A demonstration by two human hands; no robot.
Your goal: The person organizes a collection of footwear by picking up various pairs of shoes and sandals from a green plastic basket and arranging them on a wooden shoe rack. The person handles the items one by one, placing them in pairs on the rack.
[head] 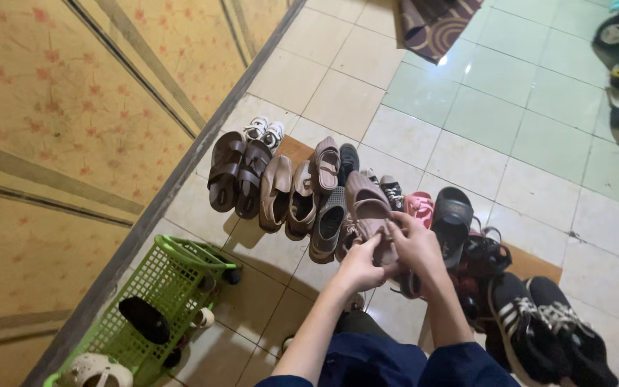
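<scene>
Both my hands meet over a mauve strapped shoe (368,206) in the middle of a row of footwear on the tiled floor. My left hand (360,264) grips the shoe's near end from the left. My right hand (415,245) closes on it from the right, fingers on its strap. A grey slip-on (328,223) lies just left of it, and a pink sandal (420,207) and a black slide (452,216) lie just right.
Brown sandals (238,172) and beige shoes (276,192) fill the row's left end, black sneakers with white stripes (549,326) the right. A green plastic basket (153,287) stands near the patterned wall (51,143). A dark rug (435,21) lies far back.
</scene>
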